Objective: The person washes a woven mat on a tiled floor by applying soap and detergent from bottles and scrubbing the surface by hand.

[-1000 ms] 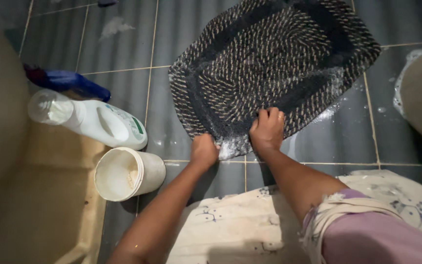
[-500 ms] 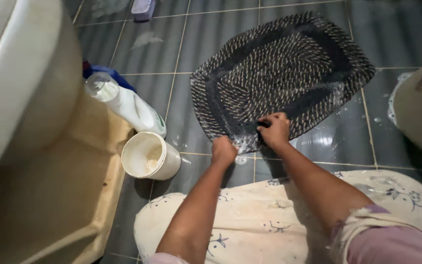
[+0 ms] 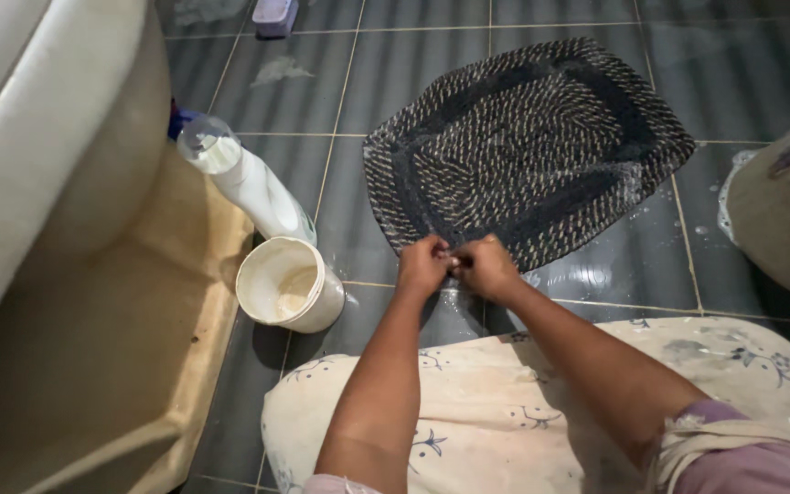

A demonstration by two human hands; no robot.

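A dark woven mat (image 3: 532,146) with pale flecks lies wet on the grey tiled floor. My left hand (image 3: 422,267) and my right hand (image 3: 486,267) are pressed together at the mat's near edge, fingers curled around it, apparently gripping that edge. Both forearms reach forward over my lap, which is covered in cream cloth with blue flowers (image 3: 505,412).
A white plastic cup (image 3: 290,285) stands left of my hands, with a white squeeze bottle (image 3: 249,183) lying behind it. A beige raised fixture (image 3: 66,229) fills the left side. A pale rounded object (image 3: 784,220) sits at the right. A small lilac object (image 3: 276,16) lies far back.
My two hands have come together at the mat's near edge; a second ago they were apart and pressing on it. The view has shifted, so everything sits further right.
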